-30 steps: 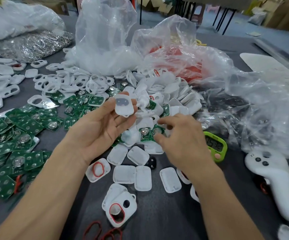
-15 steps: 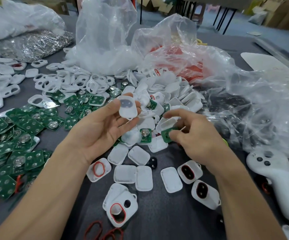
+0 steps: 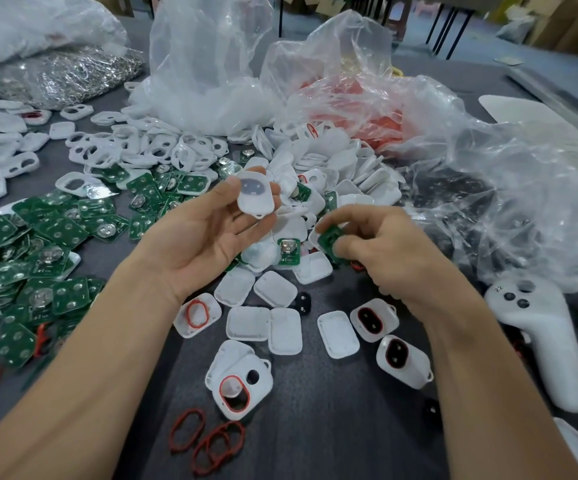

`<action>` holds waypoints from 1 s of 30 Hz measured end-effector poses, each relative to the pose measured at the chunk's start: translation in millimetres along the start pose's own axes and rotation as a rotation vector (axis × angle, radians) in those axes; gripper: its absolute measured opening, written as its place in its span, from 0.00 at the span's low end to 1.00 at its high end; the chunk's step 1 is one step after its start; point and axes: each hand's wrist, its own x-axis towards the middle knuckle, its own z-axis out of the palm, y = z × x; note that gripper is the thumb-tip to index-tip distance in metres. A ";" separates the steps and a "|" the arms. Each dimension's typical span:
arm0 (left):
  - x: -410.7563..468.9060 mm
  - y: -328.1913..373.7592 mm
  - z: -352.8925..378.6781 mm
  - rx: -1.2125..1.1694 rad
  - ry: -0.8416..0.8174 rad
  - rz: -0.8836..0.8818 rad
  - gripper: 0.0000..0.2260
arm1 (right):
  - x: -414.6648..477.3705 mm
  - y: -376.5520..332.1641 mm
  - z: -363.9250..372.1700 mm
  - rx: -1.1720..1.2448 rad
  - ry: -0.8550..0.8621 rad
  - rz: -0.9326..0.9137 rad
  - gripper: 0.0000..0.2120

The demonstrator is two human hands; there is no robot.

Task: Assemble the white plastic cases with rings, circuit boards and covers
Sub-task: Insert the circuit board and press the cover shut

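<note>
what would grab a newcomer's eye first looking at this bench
The two hands at centre stand out: the left hand holds up a white case between thumb and fingers, and the right hand pinches a green circuit board beside it. A heap of green boards spreads to the left, crumpled clear plastic bags rise behind, and loose red rings lie nearest the viewer.

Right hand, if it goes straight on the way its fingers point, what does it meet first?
Likely the left hand, which holds the white case; the right hand, pinching a green circuit board, points left at it. Depth is unclear.
</note>
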 end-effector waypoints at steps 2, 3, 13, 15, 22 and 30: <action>-0.6 0.3 1.7 0.005 -0.001 -0.006 0.16 | -2.3 -4.1 -2.0 0.030 0.086 -0.009 0.13; -1.0 0.4 2.4 0.006 0.003 -0.009 0.17 | -4.7 -5.1 -2.6 0.014 0.108 -0.009 0.12; -1.8 0.6 -1.5 0.005 0.001 -0.015 0.16 | -55.1 -1.1 16.4 -0.472 0.101 -0.062 0.14; -2.5 -0.1 -1.2 0.000 -0.002 -0.023 0.14 | -58.8 -1.3 13.5 -0.535 0.052 -0.037 0.15; -3.3 0.3 -4.0 -0.015 -0.009 -0.013 0.16 | -61.9 1.7 19.2 -0.485 0.166 -0.072 0.17; -5.8 -0.2 -9.4 -0.019 -0.009 0.003 0.14 | -62.4 4.6 24.9 -0.607 0.060 -0.016 0.23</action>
